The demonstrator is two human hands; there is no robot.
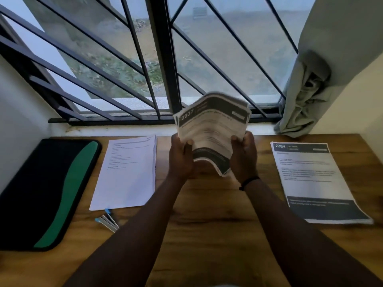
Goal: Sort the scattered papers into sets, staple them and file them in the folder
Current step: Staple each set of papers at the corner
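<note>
A bent stack of papers [211, 129] headed "2937" stands nearly upright above the wooden table [207, 235], in front of the window. My left hand [180, 156] grips its left edge and my right hand [244, 156] grips its right edge, thumbs on the front sheet. The lowest sheets curl toward me. A white set of papers [128, 172] lies flat to the left. A sheet headed "2384" [315, 179] lies flat at the right. A black and green folder [45, 193] lies shut at the far left.
A silver stapler-like tool with blue tips [107, 220] lies near the white set's lower corner. A barred window [163, 59] runs along the table's far edge. A grey curtain [306, 96] hangs bunched at the right back corner.
</note>
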